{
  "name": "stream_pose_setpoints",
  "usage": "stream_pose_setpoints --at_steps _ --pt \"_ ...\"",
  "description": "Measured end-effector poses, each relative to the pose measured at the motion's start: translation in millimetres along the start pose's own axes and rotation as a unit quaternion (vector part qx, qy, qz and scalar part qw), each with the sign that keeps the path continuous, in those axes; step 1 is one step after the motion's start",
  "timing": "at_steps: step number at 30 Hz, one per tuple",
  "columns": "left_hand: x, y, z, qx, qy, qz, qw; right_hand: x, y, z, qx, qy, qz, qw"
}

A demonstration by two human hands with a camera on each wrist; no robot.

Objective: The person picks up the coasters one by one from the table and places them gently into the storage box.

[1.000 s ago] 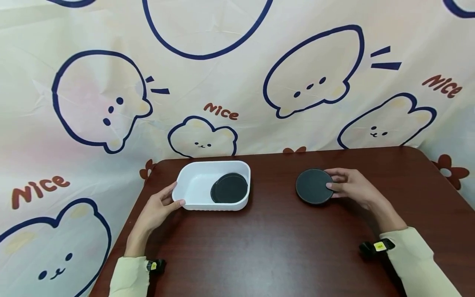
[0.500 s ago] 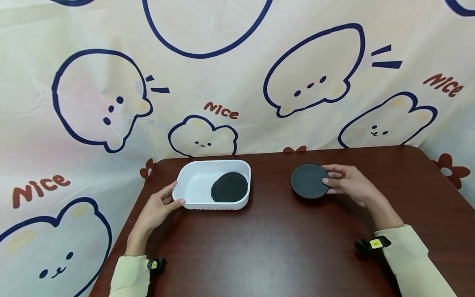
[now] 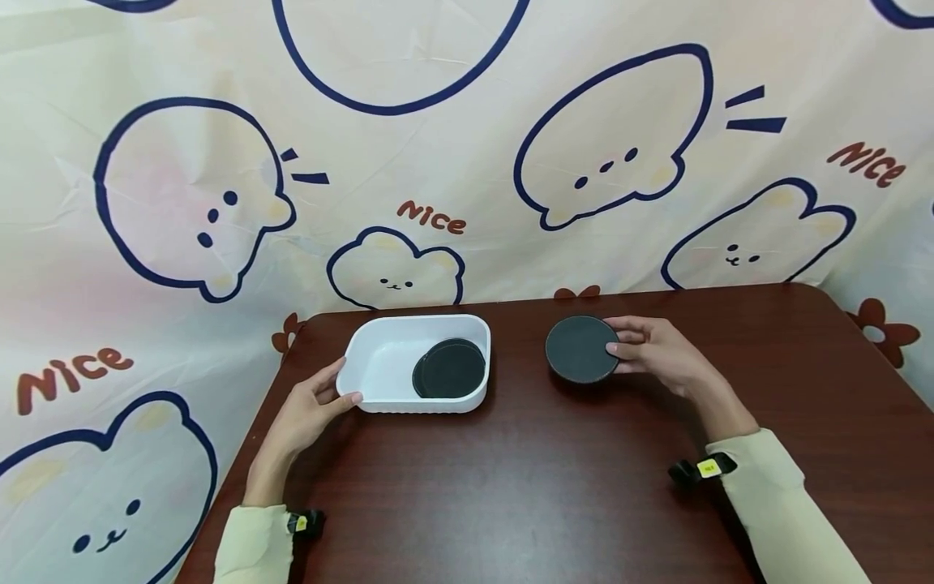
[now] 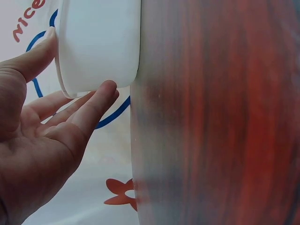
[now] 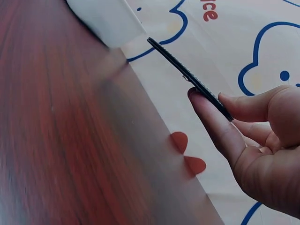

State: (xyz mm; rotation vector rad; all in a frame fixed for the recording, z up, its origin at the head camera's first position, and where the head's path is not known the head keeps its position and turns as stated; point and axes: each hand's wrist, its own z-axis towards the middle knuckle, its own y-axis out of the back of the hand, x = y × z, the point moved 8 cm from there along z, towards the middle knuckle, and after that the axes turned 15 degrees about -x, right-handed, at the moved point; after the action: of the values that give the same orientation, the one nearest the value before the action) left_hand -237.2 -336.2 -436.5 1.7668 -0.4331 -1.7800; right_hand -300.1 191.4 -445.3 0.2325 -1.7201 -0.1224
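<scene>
Your right hand (image 3: 657,353) pinches a flat black disc (image 3: 581,349) by its right edge — thumb on top, fingers curled beneath. In the right wrist view the disc (image 5: 187,75) shows edge-on, thin and tilted, clamped between the thumb and the fingers (image 5: 220,131), and it is clear of the wood below it. From the head view it sits above the desk (image 3: 554,487) toward the far edge, a little right of the middle, and just to the right of the white tray (image 3: 379,365) without touching it.

Your left hand (image 3: 310,410) rests against the tray's left end. The fingers are straight and relaxed rather than wrapped; in the left wrist view the thumb (image 4: 30,58) lies along the upper rim of the tray (image 4: 98,44) and a fingertip (image 4: 105,91) touches its lower corner, so the hand steadies the tray rather than grasping it.

The tray stands near the far left corner of the desk, long side running along the far edge. Inside it, leaning into the right-hand end, lies a second black disc (image 3: 448,369), of the same look as the one you hold; part of its rim rides up the tray's wall.

Both wrists carry a small black strap at the cuff of a pale yellow sleeve (image 3: 788,511) — the right one shows a yellow tag (image 3: 708,468). Behind the desk hangs a cream cloth (image 3: 467,162) printed with blue-outlined cartoon animals.
</scene>
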Motion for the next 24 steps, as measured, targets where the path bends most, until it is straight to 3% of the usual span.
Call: stream_pose_setpoints --at_steps 24 --pt "-0.3 0.0 0.7 0.001 -0.006 -0.002 1.0 25.4 -60.9 15.1 0.027 0.01 0.055 0.998"
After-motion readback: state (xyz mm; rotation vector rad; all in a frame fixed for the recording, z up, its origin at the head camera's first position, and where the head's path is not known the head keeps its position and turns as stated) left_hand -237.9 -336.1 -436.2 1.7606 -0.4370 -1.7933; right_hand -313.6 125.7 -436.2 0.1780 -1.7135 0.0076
